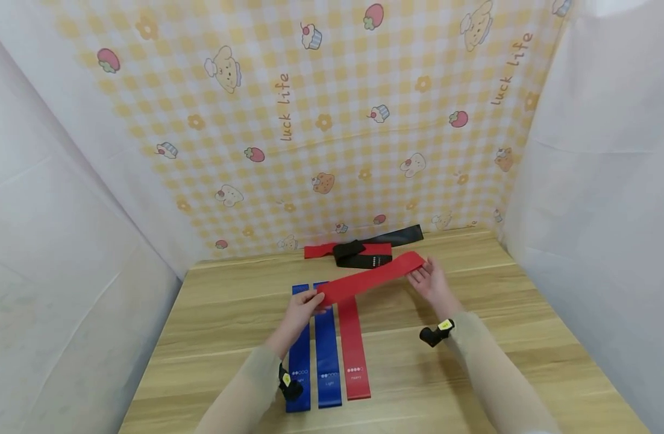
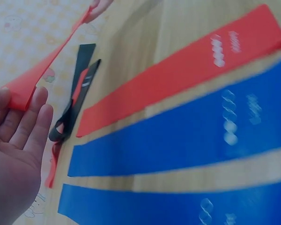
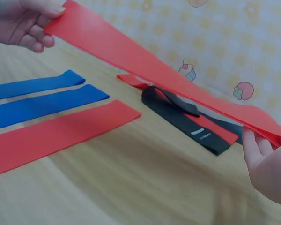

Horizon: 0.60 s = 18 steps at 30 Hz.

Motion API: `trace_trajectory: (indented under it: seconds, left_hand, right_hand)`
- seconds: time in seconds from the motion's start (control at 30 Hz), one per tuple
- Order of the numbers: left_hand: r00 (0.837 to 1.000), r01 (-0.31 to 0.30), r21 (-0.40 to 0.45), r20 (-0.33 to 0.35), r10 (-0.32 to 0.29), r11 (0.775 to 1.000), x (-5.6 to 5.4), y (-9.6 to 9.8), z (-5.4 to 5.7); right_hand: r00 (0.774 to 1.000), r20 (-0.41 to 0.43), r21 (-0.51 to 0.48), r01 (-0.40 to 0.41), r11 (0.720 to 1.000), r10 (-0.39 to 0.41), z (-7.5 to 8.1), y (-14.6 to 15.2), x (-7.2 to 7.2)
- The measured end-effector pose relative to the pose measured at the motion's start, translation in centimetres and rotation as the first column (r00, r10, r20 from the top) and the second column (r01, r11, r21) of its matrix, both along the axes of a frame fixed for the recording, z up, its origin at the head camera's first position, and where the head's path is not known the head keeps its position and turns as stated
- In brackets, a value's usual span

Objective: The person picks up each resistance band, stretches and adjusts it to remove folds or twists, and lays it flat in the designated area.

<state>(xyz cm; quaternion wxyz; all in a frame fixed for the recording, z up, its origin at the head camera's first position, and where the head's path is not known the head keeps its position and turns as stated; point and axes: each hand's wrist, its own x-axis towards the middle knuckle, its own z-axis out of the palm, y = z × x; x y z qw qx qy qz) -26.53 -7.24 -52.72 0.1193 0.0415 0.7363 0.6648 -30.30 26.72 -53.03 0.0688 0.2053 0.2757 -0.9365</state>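
Observation:
A red resistance band [image 1: 371,281] is held stretched out flat above the table, its left end lower in the head view. My left hand [image 1: 303,308] pinches that left end, thumb on top and fingers beneath. At the other end, my right hand [image 1: 431,282] holds the band, with fingers [image 3: 254,144] tucked under its edge. Below lie two blue resistance bands [image 1: 328,355] [image 2: 168,136], printed "Light", side by side. Another red band [image 1: 355,349], printed with dots, lies flat to their right. My left hand and forearm cover part of the leftmost blue band [image 1: 299,361].
At the back of the wooden table [image 1: 223,313], a black band [image 1: 359,259] lies folded over a red band [image 1: 313,252], and a dark strip [image 1: 408,235] reaches toward the checked backdrop [image 1: 321,150]. White curtains [image 1: 598,181] hang at both sides.

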Motion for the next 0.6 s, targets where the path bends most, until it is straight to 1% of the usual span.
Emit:
trace_trajectory:
  seconds: [0.13,0.27,0.33,0.43,0.6]
  left_hand:
    - [1.0,0.014,-0.033,-0.005,-0.014,0.999,0.7,-0.8,-0.5]
    - [1.0,0.015,-0.059,-0.013,-0.016,0.998,1.2,-1.6,-0.7]
    - [1.0,0.011,-0.069,-0.013,-0.012,0.998,1.4,-1.9,-0.7]
    - [1.0,-0.004,-0.072,-0.01,0.003,0.997,1.8,-2.5,-0.7]
    - [0.999,-0.048,-0.113,-0.021,0.046,0.992,2.4,-3.3,-0.8]
  right_hand:
    - [1.0,0.01,0.0,-0.019,1.0,0.019,-0.6,0.1,1.4]
    - [0.999,0.028,-0.032,-0.026,0.999,0.027,-1.2,0.3,2.6]
    - [0.999,0.022,-0.056,-0.045,0.997,0.046,-1.7,0.4,3.2]
    - [0.997,0.014,-0.08,-0.072,0.994,0.074,-2.3,0.2,4.0]
    - [0.992,0.006,-0.077,-0.122,0.99,0.123,-2.8,-0.4,5.1]
